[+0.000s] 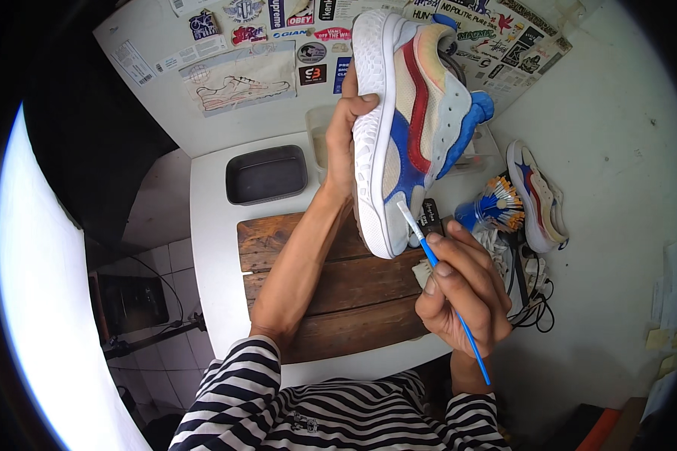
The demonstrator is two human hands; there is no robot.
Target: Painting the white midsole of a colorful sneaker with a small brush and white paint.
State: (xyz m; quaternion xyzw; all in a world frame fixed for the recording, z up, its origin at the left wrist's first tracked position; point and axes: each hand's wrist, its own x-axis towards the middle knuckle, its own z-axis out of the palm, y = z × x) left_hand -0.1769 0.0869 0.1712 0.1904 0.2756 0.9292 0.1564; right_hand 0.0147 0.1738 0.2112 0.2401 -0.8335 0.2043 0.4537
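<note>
My left hand (344,143) grips a sneaker (417,98) by its white sole, thumb on the sole's side wall and the other fingers hidden behind. The shoe is held up on end over the table, toe end down. Its upper has cream mesh, a red wavy stripe, blue panels and a pale grey lace panel; the tongue is blue and no lace shows in the eyelets. Between the fingers of my right hand (470,289) is a paintbrush (459,319) with a blue handle. Its pale flat bristles touch, or nearly touch, the light panel near the toe.
Under my arms lies a dark wooden board (323,301) on a white table (210,225). A black tray (266,174) stands at the back left. To the right are a blue cup of brushes (493,207), a second sneaker (535,197) and black cables (535,308). Stickers cover the back wall.
</note>
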